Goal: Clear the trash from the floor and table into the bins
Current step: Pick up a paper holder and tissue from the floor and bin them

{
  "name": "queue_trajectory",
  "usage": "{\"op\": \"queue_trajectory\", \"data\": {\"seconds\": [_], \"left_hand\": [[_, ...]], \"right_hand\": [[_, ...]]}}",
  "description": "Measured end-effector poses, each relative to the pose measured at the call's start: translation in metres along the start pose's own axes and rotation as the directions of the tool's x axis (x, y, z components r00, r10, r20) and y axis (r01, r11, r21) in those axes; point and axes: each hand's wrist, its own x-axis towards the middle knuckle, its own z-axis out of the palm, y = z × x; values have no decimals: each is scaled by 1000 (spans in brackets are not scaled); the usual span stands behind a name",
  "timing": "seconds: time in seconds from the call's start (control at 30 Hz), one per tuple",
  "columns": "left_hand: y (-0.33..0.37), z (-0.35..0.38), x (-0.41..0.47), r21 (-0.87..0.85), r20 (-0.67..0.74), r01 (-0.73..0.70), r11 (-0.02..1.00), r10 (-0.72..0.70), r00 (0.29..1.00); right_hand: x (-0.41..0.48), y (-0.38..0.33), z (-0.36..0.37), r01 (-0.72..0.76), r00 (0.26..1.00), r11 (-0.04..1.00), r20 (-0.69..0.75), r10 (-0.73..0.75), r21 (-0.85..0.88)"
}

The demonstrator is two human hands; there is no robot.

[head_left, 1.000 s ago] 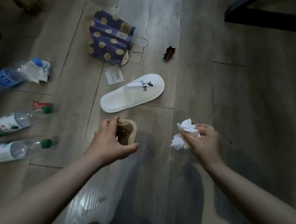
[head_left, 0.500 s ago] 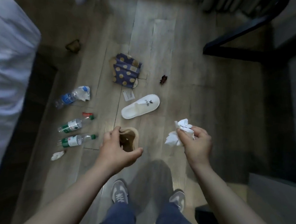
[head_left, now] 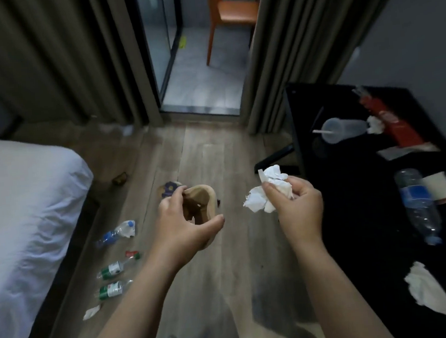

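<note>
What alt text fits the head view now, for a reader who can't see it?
The left hand grips crumpled brown paper and the right hand pinches white tissue above a wooden floor. Plastic bottles lie beside a bed at left; a black table at right holds more trash.

No writing can be read: the green-and-white labels on the farther floor bottle (head_left: pixel 115 267) and the nearer floor bottle (head_left: pixel 111 290), and the blue labels on the crushed bottle (head_left: pixel 114 233) and the table bottle (head_left: pixel 416 200), are all blurred.
</note>
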Motion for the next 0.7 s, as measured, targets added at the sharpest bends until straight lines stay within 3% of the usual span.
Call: {"op": "queue_trajectory", "data": {"seconds": [0.3, 0.47, 0.7], "left_hand": [[111, 2, -53, -81, -66, -310, 947, 306, 950], [136, 8, -57, -130, -10, -422, 897, 424, 906], [170, 4, -54, -216, 160, -595, 774, 629, 761]], "right_hand": [[-32, -76, -110, 158, 979, 987, -129, -155, 15], [-50, -91, -138, 171, 952, 985, -261, -162, 11], [-100, -112, -157, 156, 812, 987, -563, -152, -41]]}}
